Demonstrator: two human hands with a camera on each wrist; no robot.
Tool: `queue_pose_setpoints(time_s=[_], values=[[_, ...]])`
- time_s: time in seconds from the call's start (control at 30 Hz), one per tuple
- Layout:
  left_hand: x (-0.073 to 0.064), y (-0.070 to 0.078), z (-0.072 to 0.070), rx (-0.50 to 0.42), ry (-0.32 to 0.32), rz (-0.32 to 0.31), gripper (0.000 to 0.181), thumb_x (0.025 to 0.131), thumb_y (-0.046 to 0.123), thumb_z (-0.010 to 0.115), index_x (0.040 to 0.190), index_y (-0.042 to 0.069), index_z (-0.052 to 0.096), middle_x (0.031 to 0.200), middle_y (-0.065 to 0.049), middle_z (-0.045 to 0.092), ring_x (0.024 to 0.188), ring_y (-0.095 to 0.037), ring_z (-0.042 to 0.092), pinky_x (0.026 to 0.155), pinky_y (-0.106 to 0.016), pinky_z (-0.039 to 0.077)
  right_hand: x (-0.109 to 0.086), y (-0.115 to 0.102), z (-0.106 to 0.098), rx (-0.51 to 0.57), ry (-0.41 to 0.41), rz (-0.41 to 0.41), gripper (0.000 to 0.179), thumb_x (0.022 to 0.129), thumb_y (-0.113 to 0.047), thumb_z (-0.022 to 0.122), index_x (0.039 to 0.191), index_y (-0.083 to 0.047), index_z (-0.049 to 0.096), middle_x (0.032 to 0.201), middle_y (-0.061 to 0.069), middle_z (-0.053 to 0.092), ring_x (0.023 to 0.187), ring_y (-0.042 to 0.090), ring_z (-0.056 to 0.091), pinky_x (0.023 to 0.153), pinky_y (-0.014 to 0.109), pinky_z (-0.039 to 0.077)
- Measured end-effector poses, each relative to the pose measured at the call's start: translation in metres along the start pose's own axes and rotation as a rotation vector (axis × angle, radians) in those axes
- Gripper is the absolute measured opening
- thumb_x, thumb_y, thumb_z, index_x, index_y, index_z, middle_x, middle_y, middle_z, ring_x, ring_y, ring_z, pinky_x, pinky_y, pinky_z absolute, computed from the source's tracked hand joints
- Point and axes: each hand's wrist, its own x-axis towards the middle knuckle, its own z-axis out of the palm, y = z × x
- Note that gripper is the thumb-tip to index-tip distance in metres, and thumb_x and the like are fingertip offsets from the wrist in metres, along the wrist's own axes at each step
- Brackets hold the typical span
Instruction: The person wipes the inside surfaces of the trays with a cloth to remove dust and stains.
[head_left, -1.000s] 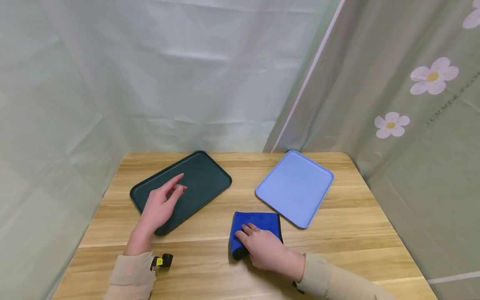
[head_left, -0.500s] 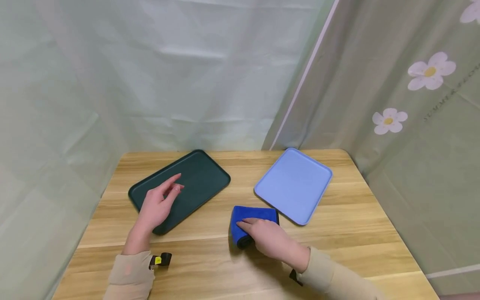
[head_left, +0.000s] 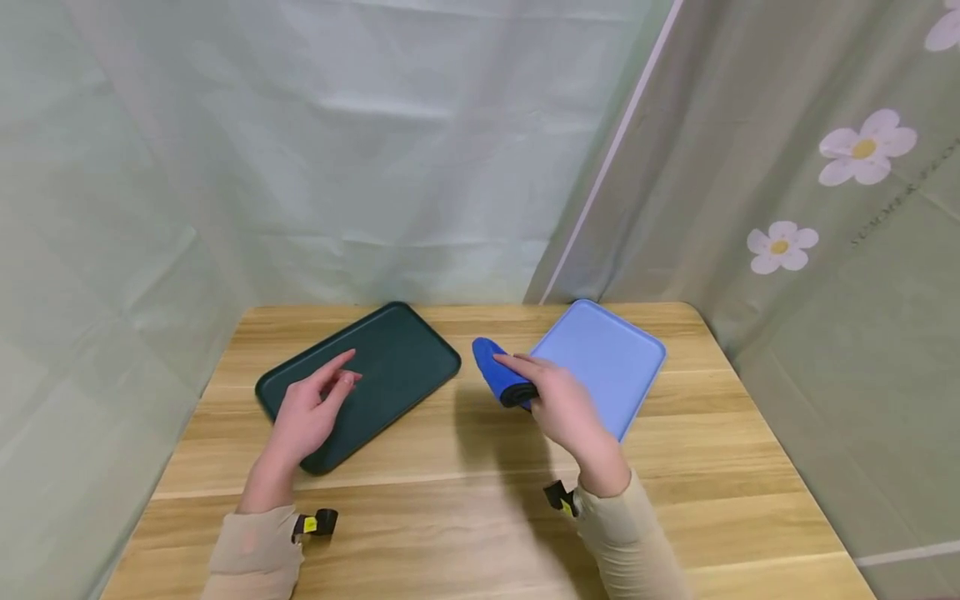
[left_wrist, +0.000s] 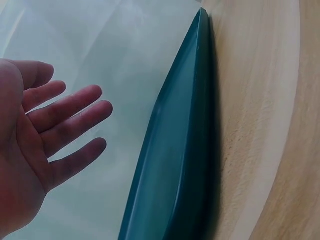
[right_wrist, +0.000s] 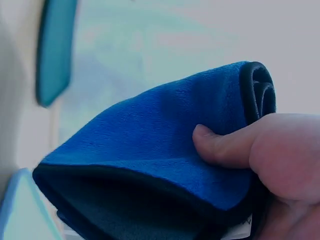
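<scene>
A folded blue towel (right_wrist: 150, 120) with black edging is gripped by my right hand (head_left: 566, 404), the thumb pressing on its face in the right wrist view. In the head view the towel (head_left: 495, 367) is raised off the table, its shadow falling on the wood below, and it overlaps the near left side of a light blue tray (head_left: 618, 367). My left hand (head_left: 307, 412) holds nothing; its fingers are spread and relaxed above a dark green tray (head_left: 401, 358). The left wrist view shows that palm (left_wrist: 25, 160) apart from the green tray (left_wrist: 170, 135).
Both trays lie at an angle on a wooden table (head_left: 420, 517), green to the left and light blue to the right. Pale curtains (head_left: 360, 150) hang behind and along both sides. Each wrist carries a small black camera mount (head_left: 317, 523).
My right hand has lifted the towel from the table and carried it up and away from me, between the trays. The left hand has stayed almost still over the green tray.
</scene>
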Motion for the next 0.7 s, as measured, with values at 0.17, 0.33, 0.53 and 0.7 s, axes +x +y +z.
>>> queue_pose_setpoints(time_s=[0.17, 0.33, 0.53, 0.7], values=[[0.0, -0.001, 0.001, 0.0, 0.016, -0.001, 0.044, 0.114, 0.02, 0.055, 0.157, 0.008, 0.054, 0.12, -0.012, 0.078, 0.107, -0.032, 0.075, 0.087, -0.01, 0.045, 0.004, 0.008, -0.012, 0.096, 0.162, 0.051, 0.091, 0.078, 0.027, 0.049, 0.151, -0.025, 0.065, 0.143, 0.011, 0.068, 0.127, 0.034, 0.066, 0.099, 0.053, 0.056], [0.0, -0.002, 0.001, 0.006, 0.018, -0.003, 0.044, 0.114, 0.02, 0.055, 0.157, 0.009, 0.054, 0.12, -0.011, 0.078, 0.107, -0.032, 0.075, 0.087, -0.011, 0.045, 0.003, 0.013, -0.021, 0.124, 0.306, 0.069, 0.091, 0.076, 0.028, 0.049, 0.15, -0.023, 0.065, 0.141, 0.011, 0.069, 0.126, 0.036, 0.067, 0.101, 0.055, 0.055], [0.002, -0.007, 0.0, 0.023, 0.033, 0.002, 0.045, 0.114, 0.019, 0.056, 0.157, 0.008, 0.054, 0.121, -0.012, 0.078, 0.105, -0.033, 0.074, 0.086, -0.011, 0.045, 0.002, 0.017, -0.023, 0.086, 0.412, 0.05, 0.09, 0.071, 0.028, 0.053, 0.15, -0.014, 0.064, 0.137, 0.016, 0.071, 0.122, 0.041, 0.069, 0.099, 0.058, 0.056], [0.013, -0.013, -0.006, 0.071, -0.018, -0.013, 0.045, 0.114, 0.02, 0.055, 0.156, 0.004, 0.054, 0.128, -0.019, 0.074, 0.114, -0.039, 0.069, 0.097, -0.041, 0.054, 0.002, 0.019, -0.025, 0.077, 0.468, 0.01, 0.086, 0.07, 0.029, 0.053, 0.144, -0.011, 0.068, 0.134, 0.017, 0.072, 0.121, 0.04, 0.07, 0.099, 0.058, 0.056]])
